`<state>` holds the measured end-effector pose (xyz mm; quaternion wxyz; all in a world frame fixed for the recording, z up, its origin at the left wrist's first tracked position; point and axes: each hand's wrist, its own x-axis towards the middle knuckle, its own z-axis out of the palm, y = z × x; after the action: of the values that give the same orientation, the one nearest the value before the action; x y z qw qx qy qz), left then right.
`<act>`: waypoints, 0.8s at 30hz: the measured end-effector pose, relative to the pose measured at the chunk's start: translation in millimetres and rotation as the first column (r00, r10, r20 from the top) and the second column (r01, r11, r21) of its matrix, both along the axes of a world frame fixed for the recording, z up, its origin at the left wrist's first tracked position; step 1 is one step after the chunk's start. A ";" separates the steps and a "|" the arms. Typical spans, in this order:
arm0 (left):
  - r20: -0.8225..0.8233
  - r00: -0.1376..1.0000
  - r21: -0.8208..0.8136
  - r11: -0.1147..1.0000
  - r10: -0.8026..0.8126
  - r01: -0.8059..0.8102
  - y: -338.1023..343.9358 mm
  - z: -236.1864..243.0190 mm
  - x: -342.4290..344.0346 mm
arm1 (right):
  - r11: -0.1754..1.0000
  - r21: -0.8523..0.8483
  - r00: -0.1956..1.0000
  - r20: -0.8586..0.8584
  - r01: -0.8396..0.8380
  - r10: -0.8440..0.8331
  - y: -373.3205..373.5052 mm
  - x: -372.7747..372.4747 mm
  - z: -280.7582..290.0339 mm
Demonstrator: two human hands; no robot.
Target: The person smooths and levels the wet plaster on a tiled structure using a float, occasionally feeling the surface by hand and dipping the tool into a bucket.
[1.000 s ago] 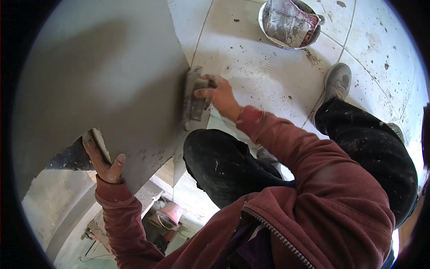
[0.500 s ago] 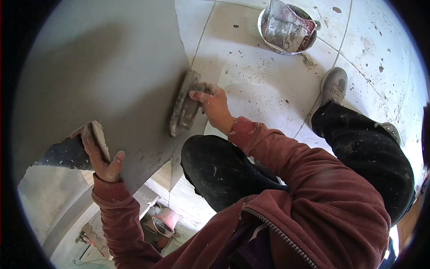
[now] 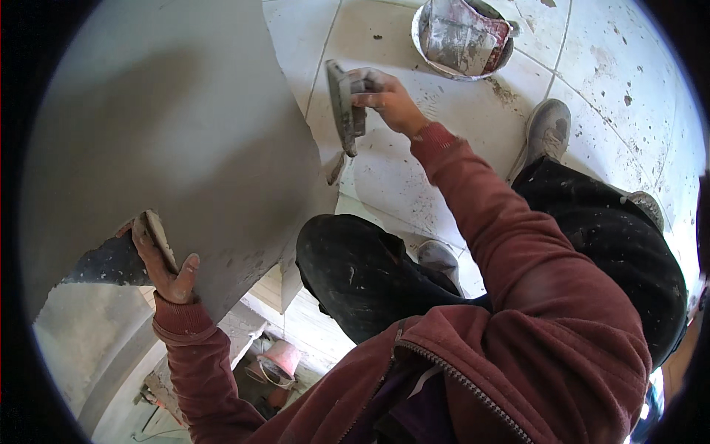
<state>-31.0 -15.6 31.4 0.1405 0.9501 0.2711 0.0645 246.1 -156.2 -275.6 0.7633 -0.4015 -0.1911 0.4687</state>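
My right hand (image 3: 392,100) is closed around the handle of a plastering trowel (image 3: 340,107), its blade upright and smeared with grey mortar. The trowel is apart from the grey plastered wall (image 3: 222,126), over the tiles beyond its right edge. Just below the trowel, a ragged dark strip, perhaps mortar (image 3: 336,170), shows by that edge. At the lower left, my left hand (image 3: 171,277) has a narrow pale flat piece (image 3: 161,240) between thumb and fingers, beside the dark unplastered patch (image 3: 111,260). Most of that piece is hidden.
A round white bucket (image 3: 481,72) with a mortar-stained scoop-like container in it stands on the tiled floor (image 3: 592,89). My bent knee (image 3: 347,277) is near the wall. A pink bucket (image 3: 281,357) sits at the lower left. Dried splashes dot the tiles.
The trowel has left the wall and moved up and right with my right hand, its blade turned edge-on. My left hand keeps its place by the dark patch.
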 end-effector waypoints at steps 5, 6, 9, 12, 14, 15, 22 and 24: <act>-0.033 0.999 -0.011 1.000 0.018 -0.018 -1.2 0.4 4.2 | 0.946 0.098 0.928 -0.184 -0.310 0.324 14.1 -5.8 -16.2; -0.018 0.999 -0.030 0.998 0.046 -0.047 -2.5 0.5 3.9 | 0.917 0.133 0.894 -0.209 -0.376 0.397 16.7 -8.7 -16.6; -0.004 0.998 -0.045 0.997 0.068 -0.068 -4.7 1.3 6.2 | 0.895 0.151 0.866 -0.231 -0.419 0.444 27.7 -14.5 -16.3; -0.010 0.999 -0.015 0.999 0.034 -0.034 -1.9 0.2 4.3 | 0.873 0.198 0.854 -0.197 -0.446 0.481 40.4 -10.0 -11.7; -0.020 1.000 0.014 1.000 0.009 -0.009 -0.6 1.1 2.4 | 0.853 0.208 0.855 -0.111 -0.478 0.506 44.7 -3.5 -6.1; -0.035 0.999 0.009 1.000 0.019 -0.019 0.0 0.2 2.2 | 0.865 0.233 0.877 -0.085 -0.444 0.473 44.9 3.9 1.0; -0.056 0.998 0.047 0.999 0.011 -0.008 3.1 3.7 -2.9 | 0.914 0.289 0.949 -0.050 -0.284 0.311 61.0 55.0 23.2; -0.063 0.998 0.063 0.998 0.017 -0.013 0.3 4.2 -1.4 | 0.920 0.311 0.955 -0.101 -0.237 0.280 55.9 49.9 7.8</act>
<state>-32.4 -15.3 35.5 0.1014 0.9535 0.2804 0.0435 296.0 -100.3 -267.8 0.7577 -0.2192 -0.2549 0.5594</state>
